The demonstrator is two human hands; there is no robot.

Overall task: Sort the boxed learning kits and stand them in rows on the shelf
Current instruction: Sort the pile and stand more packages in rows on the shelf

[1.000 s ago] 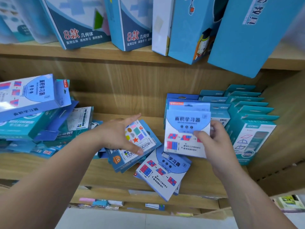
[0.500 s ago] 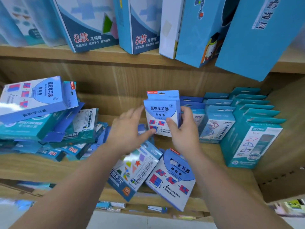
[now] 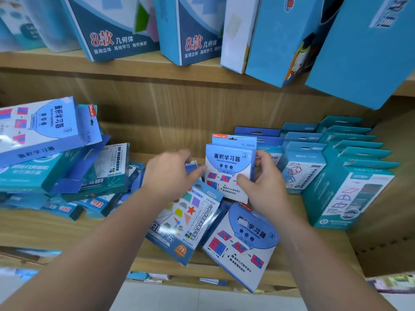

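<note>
My right hand (image 3: 263, 184) grips a blue-and-white area learning kit (image 3: 228, 163) by its right edge and holds it upright, just in front of a standing row of blue boxes (image 3: 258, 133). Beside its left edge, my left hand (image 3: 169, 175) pinches the corner of a dark blue box (image 3: 193, 169) between thumb and fingers. A shapes kit (image 3: 186, 221) and a second area kit (image 3: 244, 243) lie flat below my hands and overhang the shelf's front edge. The wooden shelf (image 3: 67, 230) carries all of them.
Rows of teal boxes (image 3: 345, 189) stand at the right against the side wall. A messy pile of kits (image 3: 56, 158) fills the left. Large boxes (image 3: 125, 30) lean on the upper shelf, one tall blue box (image 3: 363, 52) jutting out overhead.
My right hand carried the area kit up and back from the front of the row and now holds it there. My left hand left the shapes kit, and its fingers closed on the dark blue box.
</note>
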